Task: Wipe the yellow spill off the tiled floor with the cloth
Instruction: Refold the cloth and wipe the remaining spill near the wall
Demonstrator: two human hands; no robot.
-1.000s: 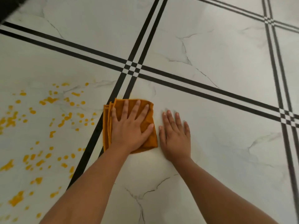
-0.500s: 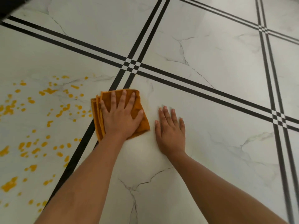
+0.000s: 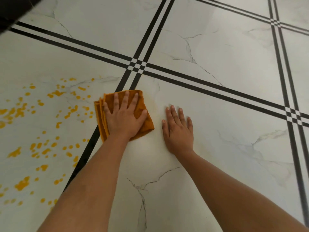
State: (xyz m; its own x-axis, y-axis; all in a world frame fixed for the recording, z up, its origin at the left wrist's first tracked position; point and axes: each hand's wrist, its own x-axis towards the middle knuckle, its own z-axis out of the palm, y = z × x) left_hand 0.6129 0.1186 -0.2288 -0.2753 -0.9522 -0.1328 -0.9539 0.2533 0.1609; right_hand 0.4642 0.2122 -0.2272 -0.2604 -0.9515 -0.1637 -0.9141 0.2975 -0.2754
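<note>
A folded orange cloth (image 3: 145, 125) lies on the white marble-look tiled floor (image 3: 225, 148), its left edge over a black double stripe. My left hand (image 3: 124, 118) presses flat on top of it with the fingers spread. My right hand (image 3: 178, 131) rests palm down on the bare tile just right of the cloth, holding nothing. The yellow spill (image 3: 41, 148) is a scatter of drops and blotches on the tile to the left of the stripe, starting a short way from the cloth's left edge.
Black double stripes (image 3: 209, 84) cross the floor and meet just beyond the cloth at a checkered junction (image 3: 138, 66). A faint yellowish smear (image 3: 150, 101) shows on the tile right of the cloth. A dark edge (image 3: 15, 9) fills the top left corner.
My left hand has slid the cloth a little forward and left, onto the black stripe and nearer the spill. My right hand stays planted on the tile.
</note>
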